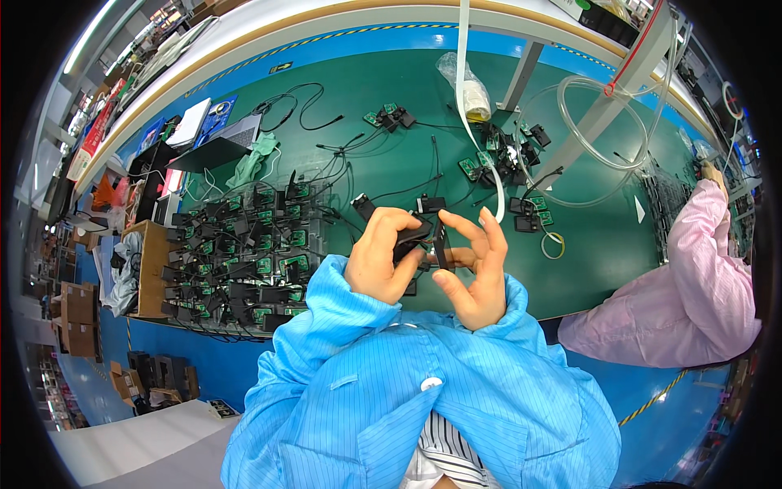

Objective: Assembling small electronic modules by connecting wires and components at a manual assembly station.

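My left hand (380, 257) is closed around a small black plastic housing (413, 235), pinched between thumb and fingers. My right hand (479, 277) grips a thin, flat black plate (441, 243) standing on edge, with its fingertips at the top and its thumb lower down. The two black parts are close together in front of my chest, above the green table; I cannot tell whether they touch. Just beyond my fingers lie a small black box (430, 204) and another black piece with a cable (363, 205).
At left, a tray (319, 220) holds rows of green circuit boards with black cables. More boards (509, 155) and a bagged white roll (476, 102) lie farther back. A white strap (463, 73) hangs down near my right hand. A co-worker's pink sleeve (692, 236) is at right.
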Demonstrator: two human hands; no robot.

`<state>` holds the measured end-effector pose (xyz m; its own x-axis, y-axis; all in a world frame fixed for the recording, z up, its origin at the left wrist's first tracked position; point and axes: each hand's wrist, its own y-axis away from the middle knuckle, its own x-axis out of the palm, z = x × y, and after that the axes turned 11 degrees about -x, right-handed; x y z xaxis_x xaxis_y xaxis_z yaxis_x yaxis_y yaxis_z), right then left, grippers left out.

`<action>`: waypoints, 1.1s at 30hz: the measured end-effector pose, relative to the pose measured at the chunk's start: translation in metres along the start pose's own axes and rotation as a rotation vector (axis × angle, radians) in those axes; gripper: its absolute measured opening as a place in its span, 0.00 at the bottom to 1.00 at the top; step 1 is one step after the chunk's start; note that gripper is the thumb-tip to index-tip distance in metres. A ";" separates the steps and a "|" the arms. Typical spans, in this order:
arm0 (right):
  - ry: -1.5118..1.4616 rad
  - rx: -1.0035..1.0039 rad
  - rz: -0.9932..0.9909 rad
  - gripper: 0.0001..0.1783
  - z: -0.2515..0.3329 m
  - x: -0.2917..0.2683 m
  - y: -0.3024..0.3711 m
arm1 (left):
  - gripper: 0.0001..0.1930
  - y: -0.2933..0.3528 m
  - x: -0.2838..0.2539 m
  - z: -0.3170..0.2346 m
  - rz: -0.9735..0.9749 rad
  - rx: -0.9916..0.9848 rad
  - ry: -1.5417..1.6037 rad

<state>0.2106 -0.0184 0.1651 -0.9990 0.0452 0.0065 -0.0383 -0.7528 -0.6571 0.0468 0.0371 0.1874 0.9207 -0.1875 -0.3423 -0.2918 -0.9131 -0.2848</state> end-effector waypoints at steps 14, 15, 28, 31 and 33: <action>0.391 -0.600 0.350 0.49 -0.007 -0.008 -0.009 | 0.13 0.002 0.002 -0.002 -0.181 0.113 0.136; 0.408 -0.579 0.351 0.50 -0.002 -0.008 -0.011 | 0.13 0.003 0.002 -0.002 -0.179 0.113 0.118; 0.270 -0.317 0.232 0.57 -0.015 -0.012 -0.017 | 0.16 -0.003 0.008 0.007 0.106 -0.313 0.439; 0.416 -0.410 0.210 0.57 -0.022 -0.011 -0.017 | 0.17 -0.002 0.010 0.009 0.251 -0.324 0.820; 0.481 -0.384 0.205 0.56 -0.016 -0.008 -0.020 | 0.17 -0.001 0.014 0.006 0.213 -0.336 0.783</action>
<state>0.2197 0.0071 0.1660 -0.8590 0.2820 -0.4274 0.2526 -0.4926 -0.8327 0.0583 0.0375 0.1770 0.8045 -0.4482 0.3897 -0.4995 -0.8656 0.0357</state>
